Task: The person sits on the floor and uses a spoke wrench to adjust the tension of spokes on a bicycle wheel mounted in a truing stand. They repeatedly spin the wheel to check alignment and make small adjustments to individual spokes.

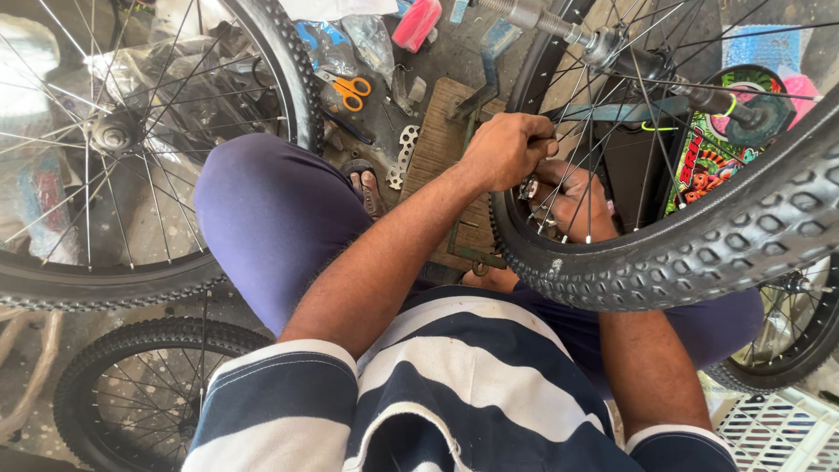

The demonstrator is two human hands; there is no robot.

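From the head view, the bicycle wheel (682,253) with knobby black tyre stands across the person's lap. The left hand (507,149) is closed around the spokes near the rim. The right hand (572,197) grips a small metal tool (528,188) among the spokes, touching the left. Orange scissors (350,90) lie on the floor.
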